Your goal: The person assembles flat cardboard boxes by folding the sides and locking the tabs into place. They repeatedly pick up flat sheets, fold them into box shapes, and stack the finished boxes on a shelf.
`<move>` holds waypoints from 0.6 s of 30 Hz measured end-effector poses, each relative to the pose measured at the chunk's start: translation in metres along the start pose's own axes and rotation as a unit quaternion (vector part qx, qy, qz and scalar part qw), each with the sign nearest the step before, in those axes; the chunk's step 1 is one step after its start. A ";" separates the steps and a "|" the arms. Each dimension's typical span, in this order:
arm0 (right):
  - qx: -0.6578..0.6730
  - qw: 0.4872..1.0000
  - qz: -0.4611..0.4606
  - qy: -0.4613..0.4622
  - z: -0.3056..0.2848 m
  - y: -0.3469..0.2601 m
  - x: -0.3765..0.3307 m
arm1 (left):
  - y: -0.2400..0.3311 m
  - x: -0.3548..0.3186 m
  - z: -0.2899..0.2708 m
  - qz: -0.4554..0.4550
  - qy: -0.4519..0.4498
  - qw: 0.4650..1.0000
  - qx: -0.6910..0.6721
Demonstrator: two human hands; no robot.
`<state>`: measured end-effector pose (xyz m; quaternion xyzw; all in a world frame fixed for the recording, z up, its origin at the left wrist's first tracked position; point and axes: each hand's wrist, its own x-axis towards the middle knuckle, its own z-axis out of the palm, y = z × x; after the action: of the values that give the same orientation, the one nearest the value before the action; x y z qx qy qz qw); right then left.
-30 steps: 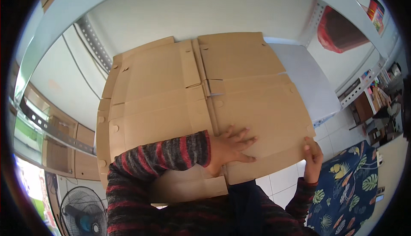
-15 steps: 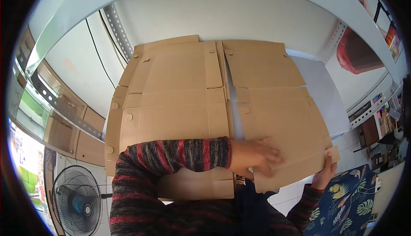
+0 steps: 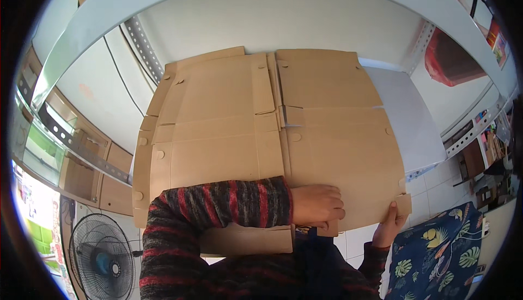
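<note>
Right cardboard sheet (image 3: pixel 348 155): on grey shelf (image 3: pixel 409 117), overhanging its near edge; narrow seam to left cardboard sheet (image 3: pixel 218 155). Left hand (image 3: pixel 318 204): fingers curled together at the right sheet's near left corner (pinching or not, cannot tell). Right hand (image 3: pixel 388 226): pinching the near right tab. Sideways room: 1 strip, along shelf's right edge. Floor tiles (image 3: pixel 427 190) visible beyond overhang.

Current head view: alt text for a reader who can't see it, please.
Right hand holding the near right corner of a flattened cardboard box, left hand curled at its near left corner; a second flattened box lies left of it, a black fan further left.
</note>
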<state>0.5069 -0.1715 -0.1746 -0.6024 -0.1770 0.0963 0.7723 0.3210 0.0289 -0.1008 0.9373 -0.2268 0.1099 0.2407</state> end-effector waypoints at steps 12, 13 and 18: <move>0.018 1.000 -0.007 -0.004 -0.032 -0.037 0.061 | -0.023 -0.023 -0.070 -0.100 -0.010 0.995 -0.024; 0.024 1.000 -0.007 -0.002 -0.033 -0.037 0.062 | -0.020 -0.024 -0.071 -0.133 -0.037 0.990 0.008; 0.037 0.999 0.009 -0.012 -0.031 -0.035 0.059 | -0.026 -0.020 -0.045 -0.076 -0.011 0.995 0.068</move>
<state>0.5714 -0.1867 -0.1382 -0.5737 -0.1769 0.1168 0.7912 0.3119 0.0794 -0.0792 0.9672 -0.1501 0.0959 0.1813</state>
